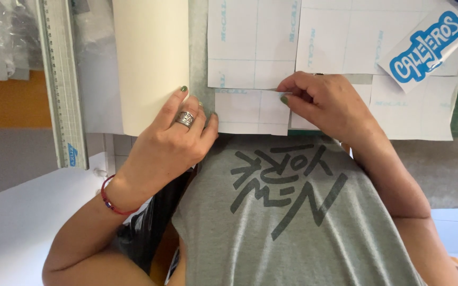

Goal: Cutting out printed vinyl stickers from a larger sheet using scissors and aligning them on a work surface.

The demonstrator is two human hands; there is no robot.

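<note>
Pressing flat on the cream sheet [149, 58] to steady it, the left hand [173, 143] lay open with spread fingers, while the right hand [322, 100] pinched the small backing paper [250, 108] at the desk's near edge, seemingly peeling it.

Your view is bright and evenly lit, with soft daylight that seems to fall from the upper side of the frame. You get no harsh glare: the white gridded backing sheets [253, 45] and the cream sheet of card [152, 58] read pale but keep their printed lines. Shadows are weak; a thin soft one sits under your left hand [178, 140] and under your right hand [322, 100]. The hands and the grey printed cotton T-shirt [287, 212] are sharp. The crumpled clear plastic wrap [6, 37] at the top left corner looks slightly soft, and the long metal ruler [62, 85] leans inward from lens distortion.
</note>
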